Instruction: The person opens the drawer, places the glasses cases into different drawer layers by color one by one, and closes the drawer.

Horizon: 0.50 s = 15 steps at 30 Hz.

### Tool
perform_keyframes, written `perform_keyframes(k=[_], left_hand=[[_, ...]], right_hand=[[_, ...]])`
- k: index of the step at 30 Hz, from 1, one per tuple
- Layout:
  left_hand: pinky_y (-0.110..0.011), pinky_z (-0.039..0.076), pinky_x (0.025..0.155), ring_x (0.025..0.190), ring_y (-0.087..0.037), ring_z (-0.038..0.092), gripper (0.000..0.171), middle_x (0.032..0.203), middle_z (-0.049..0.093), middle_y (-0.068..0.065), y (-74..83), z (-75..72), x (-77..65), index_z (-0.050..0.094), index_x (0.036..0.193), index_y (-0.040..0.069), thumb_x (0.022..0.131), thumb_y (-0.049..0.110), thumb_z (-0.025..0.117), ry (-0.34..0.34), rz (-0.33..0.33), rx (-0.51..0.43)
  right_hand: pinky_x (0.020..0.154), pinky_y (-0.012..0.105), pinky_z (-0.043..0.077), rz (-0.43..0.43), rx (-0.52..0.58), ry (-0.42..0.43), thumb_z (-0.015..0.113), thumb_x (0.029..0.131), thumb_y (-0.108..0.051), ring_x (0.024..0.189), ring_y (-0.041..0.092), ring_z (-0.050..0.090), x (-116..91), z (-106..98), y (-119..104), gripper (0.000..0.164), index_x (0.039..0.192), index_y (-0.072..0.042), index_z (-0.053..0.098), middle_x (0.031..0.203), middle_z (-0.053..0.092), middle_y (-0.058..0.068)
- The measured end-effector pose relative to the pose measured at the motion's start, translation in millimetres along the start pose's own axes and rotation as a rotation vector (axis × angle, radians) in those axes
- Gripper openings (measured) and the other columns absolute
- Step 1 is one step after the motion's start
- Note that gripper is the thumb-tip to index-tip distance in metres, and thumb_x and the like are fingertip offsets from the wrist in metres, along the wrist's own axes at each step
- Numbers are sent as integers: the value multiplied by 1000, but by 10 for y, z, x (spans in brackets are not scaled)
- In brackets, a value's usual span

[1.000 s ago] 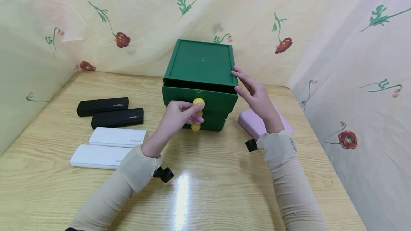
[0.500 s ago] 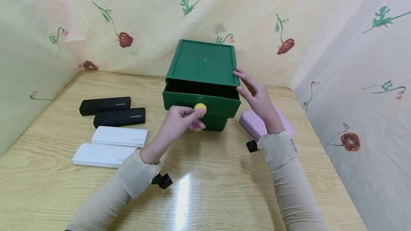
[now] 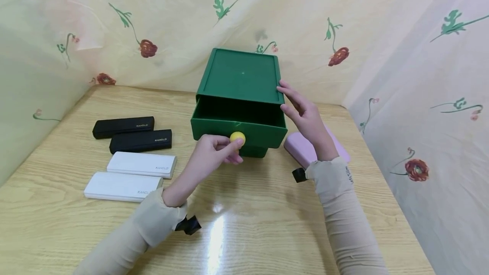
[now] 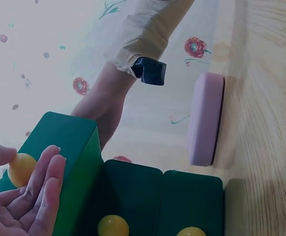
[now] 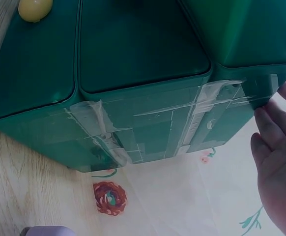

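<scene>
A green drawer cabinet (image 3: pixel 242 71) stands at the back of the table. Its top drawer (image 3: pixel 206 127) is pulled partway out, with a dark interior. Thumb and fingers of my left hand (image 3: pixel 212 154) pinch that drawer's round yellow knob (image 3: pixel 237 138). Two lower drawers with yellow knobs, such as the middle knob (image 4: pixel 113 227), are closed in the left wrist view. My right hand (image 3: pixel 305 118) rests its extended fingertips against the cabinet's upper right side. Clear tape (image 5: pixel 202 108) runs along that side in the right wrist view.
Left on the table lie a rear black case (image 3: pixel 124 127), a front black case (image 3: pixel 141 140), a rear white case (image 3: pixel 141 163) and a front white case (image 3: pixel 118 186). A lilac case (image 3: pixel 299 147) lies under my right forearm. Flowered cloth (image 3: pixel 172 24) hangs behind the cabinet.
The top drawer has slid out toward me from a narrow gap, my left hand drawing back with its knob. My right hand has stayed at the cabinet's side.
</scene>
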<state>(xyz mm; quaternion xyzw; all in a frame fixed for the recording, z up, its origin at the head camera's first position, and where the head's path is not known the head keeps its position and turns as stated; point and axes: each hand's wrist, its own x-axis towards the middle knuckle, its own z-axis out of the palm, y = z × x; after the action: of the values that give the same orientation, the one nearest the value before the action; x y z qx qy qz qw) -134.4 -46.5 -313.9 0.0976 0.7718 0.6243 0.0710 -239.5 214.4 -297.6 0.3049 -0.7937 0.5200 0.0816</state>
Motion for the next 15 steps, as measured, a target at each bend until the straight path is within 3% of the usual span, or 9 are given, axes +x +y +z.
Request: perform_keyframes(k=[15], left_hand=[[-28,57,70,75,-16,72,34,77,75,-8,-11,14,-147,72,94,4,94,37,63,-24,-19,32]], right_hand=[[120,32,26,26,-71,-17,55,99,-18,147,13,29,10,-26,-31,44,143,-17,49,157,35,-4]])
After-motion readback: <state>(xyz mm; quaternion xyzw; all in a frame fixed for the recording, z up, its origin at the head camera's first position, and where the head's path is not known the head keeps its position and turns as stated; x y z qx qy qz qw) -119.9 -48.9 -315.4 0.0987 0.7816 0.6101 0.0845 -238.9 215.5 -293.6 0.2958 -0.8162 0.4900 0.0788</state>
